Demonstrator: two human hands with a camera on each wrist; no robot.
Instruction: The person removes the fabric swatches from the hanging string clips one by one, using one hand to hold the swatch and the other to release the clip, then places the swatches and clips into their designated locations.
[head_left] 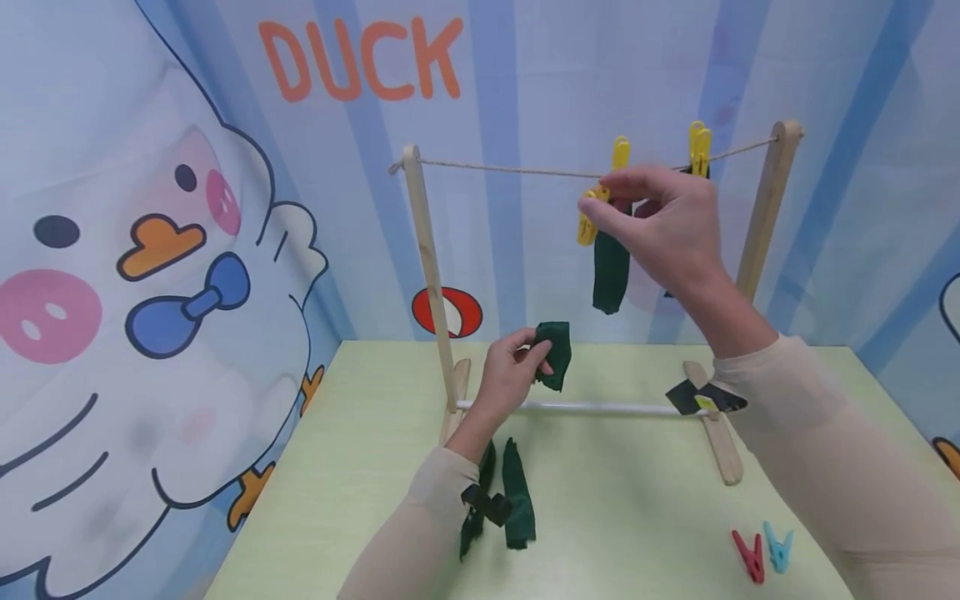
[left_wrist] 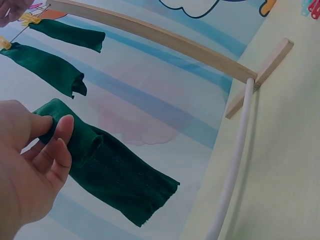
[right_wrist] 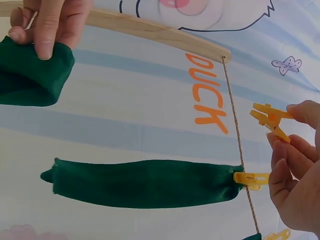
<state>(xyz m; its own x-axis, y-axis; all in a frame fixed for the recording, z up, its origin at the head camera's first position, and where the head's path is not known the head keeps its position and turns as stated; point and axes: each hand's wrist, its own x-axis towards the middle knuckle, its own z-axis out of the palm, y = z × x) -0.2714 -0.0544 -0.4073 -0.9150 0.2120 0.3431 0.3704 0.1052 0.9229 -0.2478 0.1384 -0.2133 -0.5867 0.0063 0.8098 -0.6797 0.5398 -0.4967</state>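
My left hand [head_left: 510,371] pinches a dark green cloth strip [head_left: 555,354] between thumb and fingers, below the rope line [head_left: 510,170]. In the left wrist view the strip's free end droops away from the fingers. Up by the line, my right hand [head_left: 675,217] pinches a yellow clothespin [right_wrist: 270,117] by its handle ends, apart from the rope in the right wrist view. Behind that hand hangs a green strip [head_left: 611,275], clipped on by a yellow clothespin [right_wrist: 250,179]. Farther right, another yellow clothespin [head_left: 700,146] fastens a second strip [left_wrist: 70,35], mostly hidden in the head view.
Wooden posts, left [head_left: 427,258] and right [head_left: 768,208], carry the rope. A white rod [head_left: 592,408] joins them low down. On the pale table [head_left: 360,467] lie green strips [head_left: 519,500], partly under my left forearm, plus a red clothespin [head_left: 750,557] and a blue clothespin [head_left: 780,547].
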